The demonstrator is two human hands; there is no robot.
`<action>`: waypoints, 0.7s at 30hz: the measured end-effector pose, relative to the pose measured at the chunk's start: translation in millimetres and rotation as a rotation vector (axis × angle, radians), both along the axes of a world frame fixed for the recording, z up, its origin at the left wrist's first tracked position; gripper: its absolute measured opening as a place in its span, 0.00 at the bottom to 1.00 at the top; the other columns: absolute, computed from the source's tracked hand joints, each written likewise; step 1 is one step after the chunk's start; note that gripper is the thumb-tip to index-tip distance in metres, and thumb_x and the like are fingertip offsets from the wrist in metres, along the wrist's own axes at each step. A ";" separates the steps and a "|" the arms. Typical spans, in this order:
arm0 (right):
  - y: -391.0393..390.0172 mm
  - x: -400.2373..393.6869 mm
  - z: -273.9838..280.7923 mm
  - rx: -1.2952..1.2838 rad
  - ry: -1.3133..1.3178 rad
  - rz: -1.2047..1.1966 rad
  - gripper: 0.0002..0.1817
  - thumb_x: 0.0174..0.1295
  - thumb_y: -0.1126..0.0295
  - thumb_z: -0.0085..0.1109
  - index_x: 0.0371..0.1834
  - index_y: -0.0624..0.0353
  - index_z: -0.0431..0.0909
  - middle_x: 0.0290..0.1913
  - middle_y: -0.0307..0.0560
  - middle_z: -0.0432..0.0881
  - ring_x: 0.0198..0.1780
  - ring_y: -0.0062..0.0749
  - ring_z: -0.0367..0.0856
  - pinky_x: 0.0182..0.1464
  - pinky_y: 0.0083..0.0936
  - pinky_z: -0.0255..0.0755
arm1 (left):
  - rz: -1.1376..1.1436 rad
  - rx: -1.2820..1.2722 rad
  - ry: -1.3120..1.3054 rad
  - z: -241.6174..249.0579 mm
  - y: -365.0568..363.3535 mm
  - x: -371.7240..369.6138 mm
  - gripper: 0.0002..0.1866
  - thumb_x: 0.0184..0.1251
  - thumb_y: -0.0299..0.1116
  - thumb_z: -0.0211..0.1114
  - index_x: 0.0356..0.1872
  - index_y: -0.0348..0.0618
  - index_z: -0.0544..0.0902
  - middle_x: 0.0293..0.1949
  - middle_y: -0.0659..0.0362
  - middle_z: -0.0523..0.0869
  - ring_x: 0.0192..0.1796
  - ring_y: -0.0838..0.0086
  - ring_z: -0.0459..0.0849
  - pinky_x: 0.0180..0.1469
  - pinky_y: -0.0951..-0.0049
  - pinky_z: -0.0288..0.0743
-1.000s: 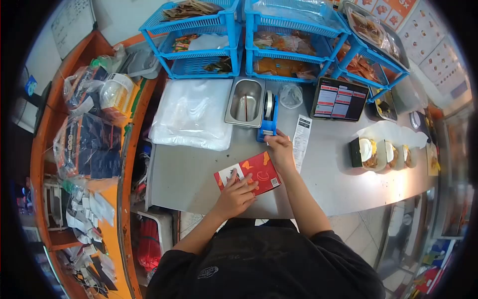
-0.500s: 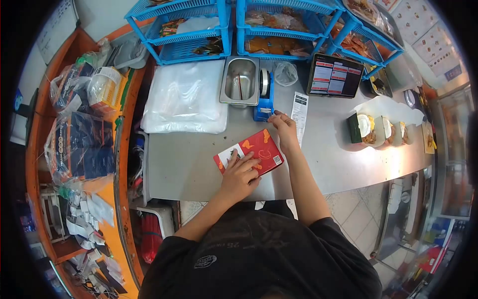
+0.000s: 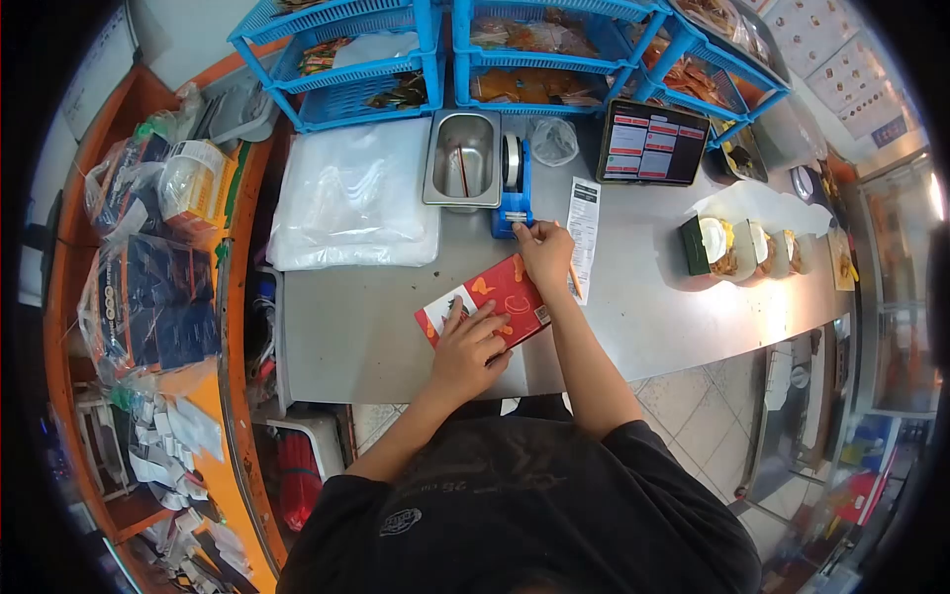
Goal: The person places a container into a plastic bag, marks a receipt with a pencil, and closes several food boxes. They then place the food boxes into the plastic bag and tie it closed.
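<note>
A red cardboard box with orange and white print lies at an angle on the steel counter. My left hand rests on its near left part, fingers spread across the top. Past the box's far right corner, my right hand has its fingers pinched at the front of a blue tape dispenser, at the tape end; the tape itself is too small to make out. A white tape roll sits in the dispenser. Beside the right wrist, a thin orange stick overlaps a printed receipt.
Clear plastic bags are stacked left of a metal pan. Blue tiered baskets line the back, near a tablet. At right stand several food-filled boxes. An orange shelf borders the left side.
The whole scene sits slightly further left in view. My right hand has turned inward over the box's far corner, its fingertips still at the dispenser. The left hand stays on the box.
</note>
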State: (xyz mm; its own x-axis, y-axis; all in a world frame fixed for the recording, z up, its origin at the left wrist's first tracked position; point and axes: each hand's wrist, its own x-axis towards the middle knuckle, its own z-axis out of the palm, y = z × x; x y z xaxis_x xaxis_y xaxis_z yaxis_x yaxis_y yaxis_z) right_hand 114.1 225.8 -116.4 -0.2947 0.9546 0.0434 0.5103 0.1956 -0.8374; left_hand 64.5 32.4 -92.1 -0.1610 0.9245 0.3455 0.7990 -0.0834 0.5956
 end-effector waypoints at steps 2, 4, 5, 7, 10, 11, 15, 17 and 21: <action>5.0 0.4 -6.3 0.039 0.007 -0.010 0.15 0.49 0.66 0.65 0.15 0.67 0.75 0.17 0.57 0.76 0.23 0.54 0.75 0.59 0.32 0.67 | -0.012 -0.005 0.003 0.0 -0.1 -0.6 0.09 0.44 0.30 0.70 0.17 0.44 0.76 0.47 0.60 0.82 0.60 0.62 0.75 0.67 0.42 0.53; 8.3 10.4 -8.7 0.049 -0.020 0.037 0.15 0.49 0.66 0.65 0.15 0.67 0.76 0.17 0.59 0.76 0.23 0.54 0.75 0.59 0.32 0.66 | -0.031 0.005 0.023 -1.1 2.0 -2.0 0.09 0.45 0.30 0.70 0.17 0.44 0.77 0.47 0.59 0.82 0.60 0.62 0.75 0.67 0.43 0.53; 8.0 14.7 -3.1 0.057 -0.046 0.092 0.15 0.50 0.66 0.65 0.16 0.68 0.76 0.18 0.60 0.76 0.24 0.54 0.76 0.59 0.32 0.66 | -0.030 0.002 0.024 -0.3 3.7 -2.9 0.09 0.45 0.30 0.70 0.17 0.44 0.77 0.47 0.59 0.82 0.60 0.62 0.75 0.67 0.43 0.53; -4.7 40.3 18.4 0.084 -0.048 0.158 0.14 0.50 0.66 0.65 0.17 0.67 0.77 0.18 0.57 0.77 0.22 0.48 0.77 0.49 0.31 0.72 | -0.059 -0.020 0.012 1.1 6.4 -4.7 0.08 0.46 0.30 0.70 0.17 0.44 0.77 0.47 0.59 0.82 0.60 0.62 0.75 0.68 0.45 0.53; -42.0 79.3 47.0 -0.206 0.145 0.213 0.15 0.55 0.65 0.66 0.18 0.64 0.79 0.16 0.39 0.74 0.18 0.18 0.67 0.25 0.20 0.63 | -0.060 -0.032 0.020 -1.7 4.8 -5.1 0.07 0.49 0.30 0.68 0.27 0.44 0.78 0.48 0.58 0.79 0.60 0.63 0.74 0.68 0.45 0.51; -56.6 91.1 47.5 -0.388 0.184 0.248 0.14 0.56 0.64 0.65 0.19 0.62 0.79 0.16 0.35 0.72 0.17 0.14 0.64 0.23 0.17 0.60 | -0.064 -0.038 0.027 -2.9 4.9 -4.3 0.09 0.51 0.31 0.66 0.33 0.44 0.78 0.50 0.57 0.77 0.61 0.63 0.72 0.68 0.45 0.50; -108.6 93.8 36.4 -0.795 0.233 0.142 0.14 0.56 0.62 0.66 0.20 0.60 0.79 0.15 0.32 0.71 0.15 0.10 0.59 0.17 0.13 0.48 | -0.001 -0.021 -0.069 -1.6 3.4 -2.4 0.15 0.51 0.30 0.67 0.42 0.44 0.75 0.53 0.56 0.73 0.60 0.61 0.72 0.67 0.44 0.53; -113.3 86.2 31.2 -0.808 0.213 0.120 0.14 0.56 0.63 0.66 0.21 0.60 0.79 0.15 0.32 0.71 0.15 0.12 0.60 0.16 0.13 0.49 | -0.004 -0.016 -0.018 -0.4 3.7 -2.2 0.15 0.50 0.29 0.67 0.41 0.45 0.76 0.53 0.56 0.73 0.60 0.61 0.73 0.67 0.44 0.53; -118.7 88.1 -7.4 -0.749 0.168 0.112 0.16 0.56 0.61 0.65 0.23 0.65 0.79 0.21 0.36 0.77 0.23 0.15 0.71 0.25 0.18 0.65 | -0.056 -0.073 -0.004 2.5 2.2 -5.1 0.15 0.47 0.29 0.68 0.39 0.46 0.79 0.54 0.55 0.75 0.58 0.59 0.74 0.67 0.44 0.54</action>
State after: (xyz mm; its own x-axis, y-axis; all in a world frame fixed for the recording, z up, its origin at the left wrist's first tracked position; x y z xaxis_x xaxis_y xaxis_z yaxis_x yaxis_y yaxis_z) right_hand 202.2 107.0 -123.8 -0.4376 0.7123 -0.5488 0.3750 -0.4101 -0.8314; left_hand 59.4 34.6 -89.6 -0.1092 0.9548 0.2763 0.7920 -0.0844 0.6047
